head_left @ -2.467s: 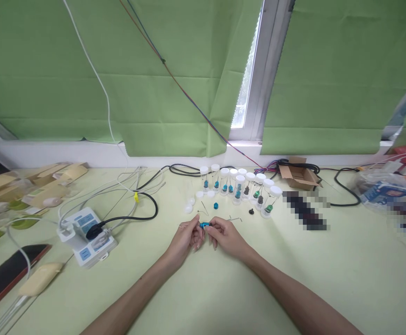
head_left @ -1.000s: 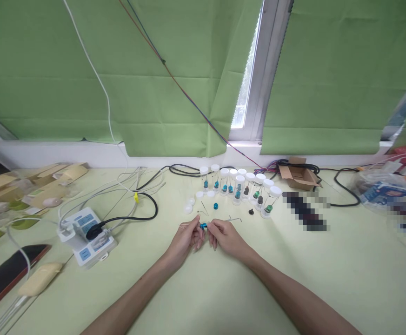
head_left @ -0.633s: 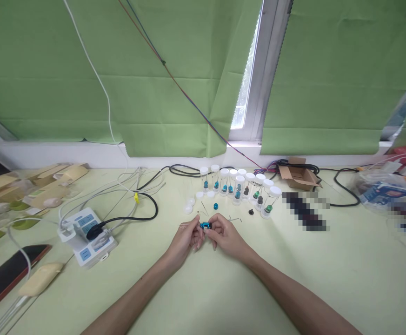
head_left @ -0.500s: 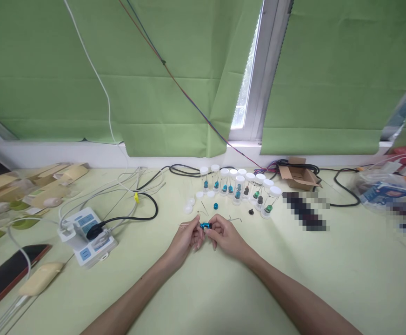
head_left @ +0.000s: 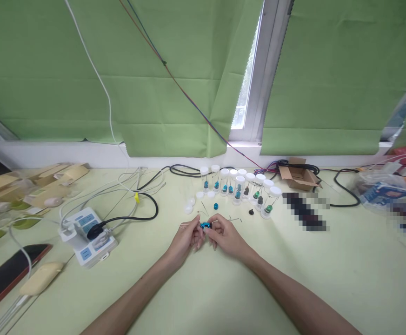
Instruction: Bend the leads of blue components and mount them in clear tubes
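Between my fingertips is a small shiny blue metal part (head_left: 205, 225) with a dark right end; its exact kind is too small to make out. My left hand (head_left: 188, 236) pinches its left end, and my right hand (head_left: 225, 235) grips the right end. Just beyond them on the table lie a round blue piece (head_left: 216, 206), a thin bent metal rod (head_left: 204, 208) and a small hex key (head_left: 236, 219). A small black piece (head_left: 251, 212) sits farther right. Clear tubes with white caps (head_left: 237, 188), holding blue, green and dark parts, stand in a cluster behind.
Loose white caps (head_left: 189, 207) lie left of the tubes. A power strip (head_left: 87, 237) with plugs and cables is on the left, near a phone (head_left: 10, 274) and a yellowish case (head_left: 42, 278). An open cardboard box (head_left: 298, 176) stands at the back right beside black cables.
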Tool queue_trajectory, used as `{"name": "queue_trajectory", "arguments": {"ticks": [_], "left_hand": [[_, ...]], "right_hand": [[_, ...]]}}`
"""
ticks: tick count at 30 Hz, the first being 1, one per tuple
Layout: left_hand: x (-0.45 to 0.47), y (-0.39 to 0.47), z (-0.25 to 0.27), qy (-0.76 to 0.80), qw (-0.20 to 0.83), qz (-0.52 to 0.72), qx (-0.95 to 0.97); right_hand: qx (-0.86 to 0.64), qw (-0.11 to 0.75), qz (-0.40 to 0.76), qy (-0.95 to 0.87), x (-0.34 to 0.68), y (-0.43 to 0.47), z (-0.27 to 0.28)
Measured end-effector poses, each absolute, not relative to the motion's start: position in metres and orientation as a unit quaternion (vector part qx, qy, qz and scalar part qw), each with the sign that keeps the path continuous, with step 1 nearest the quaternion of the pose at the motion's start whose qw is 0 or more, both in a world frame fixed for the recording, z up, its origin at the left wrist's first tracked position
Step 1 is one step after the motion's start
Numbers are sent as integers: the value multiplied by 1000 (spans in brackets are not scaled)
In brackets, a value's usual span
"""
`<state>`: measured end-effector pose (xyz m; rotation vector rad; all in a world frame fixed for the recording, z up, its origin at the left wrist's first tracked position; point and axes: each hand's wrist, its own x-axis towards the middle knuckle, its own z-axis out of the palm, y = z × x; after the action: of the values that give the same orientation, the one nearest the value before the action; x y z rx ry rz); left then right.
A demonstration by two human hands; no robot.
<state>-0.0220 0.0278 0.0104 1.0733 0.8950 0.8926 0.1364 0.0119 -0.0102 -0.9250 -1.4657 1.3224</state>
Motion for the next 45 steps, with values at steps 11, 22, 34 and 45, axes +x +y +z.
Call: {"name": "queue_trajectory", "arguments": {"ticks": [11, 22, 34, 45], "left_hand": [[-21, 26, 13, 399, 676, 397, 476], [-22, 27, 12, 405, 674, 395, 475], [-20, 27, 13, 405, 673, 397, 475], [-22, 28, 11, 413, 667, 390, 483]], "right_hand": [[-379, 439, 513, -632, 138, 12, -8], [-381, 453, 528, -609, 136, 11, -11], [-392, 432, 511, -632, 138, 11, -6], [-380, 450, 531, -610, 137, 11, -10]]}}
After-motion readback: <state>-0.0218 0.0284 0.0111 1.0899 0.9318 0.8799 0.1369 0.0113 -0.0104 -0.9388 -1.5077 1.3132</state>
